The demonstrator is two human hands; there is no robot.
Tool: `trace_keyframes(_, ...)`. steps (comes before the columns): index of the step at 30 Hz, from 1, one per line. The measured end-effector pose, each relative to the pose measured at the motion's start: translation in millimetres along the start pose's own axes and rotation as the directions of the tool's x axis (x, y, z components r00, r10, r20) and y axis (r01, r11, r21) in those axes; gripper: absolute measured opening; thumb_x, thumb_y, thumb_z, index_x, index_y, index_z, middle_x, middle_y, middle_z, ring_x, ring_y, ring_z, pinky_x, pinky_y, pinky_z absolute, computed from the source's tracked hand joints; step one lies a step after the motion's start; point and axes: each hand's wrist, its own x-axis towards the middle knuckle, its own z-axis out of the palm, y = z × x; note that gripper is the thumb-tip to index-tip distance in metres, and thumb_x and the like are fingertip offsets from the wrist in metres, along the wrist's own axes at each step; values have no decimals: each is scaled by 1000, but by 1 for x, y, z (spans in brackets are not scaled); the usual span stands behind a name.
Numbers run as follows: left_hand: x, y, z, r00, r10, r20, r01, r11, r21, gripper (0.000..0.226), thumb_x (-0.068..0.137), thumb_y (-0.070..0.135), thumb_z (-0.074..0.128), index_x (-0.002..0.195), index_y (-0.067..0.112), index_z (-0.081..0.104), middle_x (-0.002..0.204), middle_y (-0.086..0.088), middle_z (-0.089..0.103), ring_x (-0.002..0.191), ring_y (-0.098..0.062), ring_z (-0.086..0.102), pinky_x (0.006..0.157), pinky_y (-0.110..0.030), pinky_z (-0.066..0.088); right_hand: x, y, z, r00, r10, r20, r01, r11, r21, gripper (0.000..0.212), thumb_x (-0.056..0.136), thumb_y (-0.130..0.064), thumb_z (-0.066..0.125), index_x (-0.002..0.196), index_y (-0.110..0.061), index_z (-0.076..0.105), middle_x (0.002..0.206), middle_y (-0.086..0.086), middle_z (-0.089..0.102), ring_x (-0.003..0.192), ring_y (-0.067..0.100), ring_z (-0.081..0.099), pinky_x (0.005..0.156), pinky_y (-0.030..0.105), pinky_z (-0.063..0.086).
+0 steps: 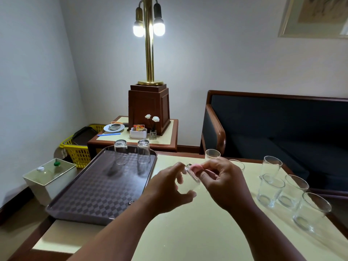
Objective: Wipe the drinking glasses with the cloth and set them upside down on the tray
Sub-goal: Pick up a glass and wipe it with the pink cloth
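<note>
A clear drinking glass (190, 180) is held above the table between both hands, tilted on its side. My left hand (167, 191) cups its body from the left. My right hand (224, 183) grips its rim, fingers over the edge. Two glasses (121, 153) (144, 151) stand upside down at the far end of the brown checkered tray (90, 193). Several upright glasses (271, 189) wait on the right side of the table, and two more (212, 154) stand behind my hands. No cloth is visible.
The cream table (197, 232) has a wooden edge. A dark sofa (273, 125) stands at the right. Behind the tray, a side table (165, 136) carries a lamp base, a small vase and a dish. A yellow basket (79, 153) and a white bin (49, 178) sit on the floor at left.
</note>
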Motion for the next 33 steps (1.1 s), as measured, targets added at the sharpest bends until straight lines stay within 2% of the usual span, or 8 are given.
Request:
trace_keyframes(3,-3,7,4,994,68,90,-65,997,-30,62,69,54,81,120,38,48,94,17,58,73,-6,61,65,-31,56,2,4,-2,999,2,-46,-4,999,-49,14,91,-24,69,94,-37,74,92,-15,63,82,2,64,61,9,51)
trace_keyframes(6,0,5,5,996,78,35,-78,997,-6,68,68,56,78,126,38,47,92,16,57,71,-7,60,65,-33,56,1,1,-2,998,-51,-34,50,998,-27,14,90,-26,71,102,-32,76,93,-12,61,84,4,61,64,16,54)
trace_keyframes(11,2,-2,2,1000,5,-17,-5,1000,-1,55,68,58,79,109,37,48,88,15,58,69,-5,61,62,-33,56,0,-2,2,1000,-13,-3,13,1000,11,13,89,-40,69,94,-31,77,89,-14,63,83,-1,62,63,14,53)
trace_keyframes(15,-2,8,4,990,90,104,-84,994,-65,69,69,55,81,127,43,45,93,16,58,72,-8,60,66,-32,55,2,4,0,997,-31,-73,26,997,-72,16,91,-26,68,100,-36,75,95,-13,62,86,6,63,67,19,55)
trace_keyframes(18,-1,7,5,992,106,73,-106,994,-8,78,70,55,79,136,46,38,94,16,57,72,-7,60,66,-31,56,2,3,-2,997,-79,-25,78,995,-64,18,90,-29,69,105,-35,75,94,-13,59,87,6,59,69,23,55)
trace_keyframes(25,-1,4,5,1000,5,5,-5,999,-42,59,68,59,79,114,37,48,91,16,58,70,-5,61,64,-32,56,1,1,-2,999,4,-43,-3,1000,26,9,87,-35,73,89,-28,78,85,-16,64,84,-5,62,59,11,49)
trace_keyframes(28,-3,11,7,997,44,58,-38,994,-106,62,69,55,81,119,36,49,93,16,58,71,-8,61,65,-33,57,3,3,-4,997,6,-74,-7,1000,-20,12,89,-29,71,96,-36,77,90,-14,63,81,0,62,62,9,49)
trace_keyframes(33,1,3,2,999,-27,-47,26,999,-28,60,66,63,76,112,37,48,89,17,58,67,-3,61,61,-33,56,0,-3,-4,1000,-21,4,21,999,47,15,88,-35,71,102,-38,77,91,-14,60,88,-3,58,64,11,50)
